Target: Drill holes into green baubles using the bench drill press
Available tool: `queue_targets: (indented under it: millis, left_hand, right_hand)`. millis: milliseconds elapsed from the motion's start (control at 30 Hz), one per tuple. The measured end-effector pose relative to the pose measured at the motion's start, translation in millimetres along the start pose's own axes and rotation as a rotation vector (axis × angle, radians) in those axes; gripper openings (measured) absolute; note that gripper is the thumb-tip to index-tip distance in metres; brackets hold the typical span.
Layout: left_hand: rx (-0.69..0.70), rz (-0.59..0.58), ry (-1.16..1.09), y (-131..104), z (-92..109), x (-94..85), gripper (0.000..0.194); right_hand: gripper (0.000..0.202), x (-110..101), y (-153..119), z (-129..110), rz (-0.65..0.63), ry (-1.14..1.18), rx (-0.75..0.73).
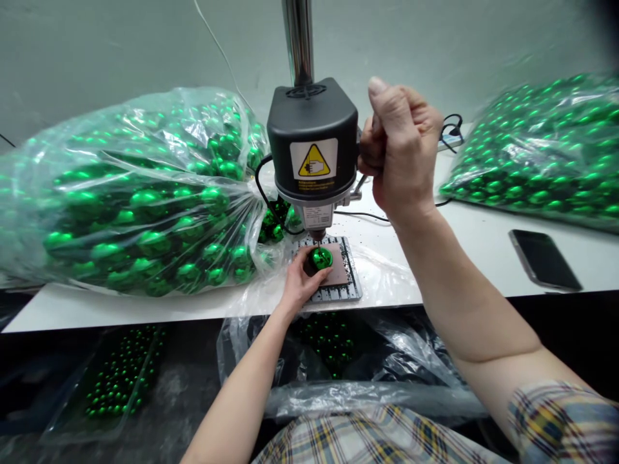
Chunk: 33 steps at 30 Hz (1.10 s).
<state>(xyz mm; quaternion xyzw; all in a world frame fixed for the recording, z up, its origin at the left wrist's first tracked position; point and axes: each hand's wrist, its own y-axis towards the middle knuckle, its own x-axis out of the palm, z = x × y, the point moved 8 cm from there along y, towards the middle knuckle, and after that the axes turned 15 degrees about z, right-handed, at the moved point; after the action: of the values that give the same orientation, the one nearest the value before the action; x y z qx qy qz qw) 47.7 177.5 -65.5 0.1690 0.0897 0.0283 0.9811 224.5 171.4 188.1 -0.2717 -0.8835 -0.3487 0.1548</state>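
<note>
Hands between bags of green balls.

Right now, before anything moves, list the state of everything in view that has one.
Left hand: fingers closed around the ball.
Ball: held on the pad, under the bit.
Right hand: clenched beside the drill.
Drill: upright; power unclear.
Left bag: bulging with green balls.
Right bag: filled, lying on the table.
Phone: flat, screen dark.

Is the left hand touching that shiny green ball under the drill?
Touching. The head view shows the left hand's thumb and a finger pressed around the sides of the shiny green ball.
</note>
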Motion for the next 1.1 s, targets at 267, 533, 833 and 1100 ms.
queue_targets:
  millis: [267, 533, 833, 1100]
  left_hand:
    - [-0.047, -0.005, -0.029, -1, 5, -0.9, 0.056]
    - [-0.01, 0.055, 0.017, -3, 15, -5.8, 0.052]
    - [0.074, 0.034, 0.031, -2, 14, 0.8, 0.058]
    - [-0.011, 0.08, -0.015, -2, 5, -0.6, 0.059]
  right_hand:
    - [0.057, -11, -16, -8, 0.017, 0.037, -0.104]
    - [0.058, -11, -15, -6, 0.021, -0.059, -0.122]
    - [0.058, -12, -16, -6, 0.034, -0.055, -0.118]
    - [0.057, -11, -14, -6, 0.002, 0.005, -0.122]
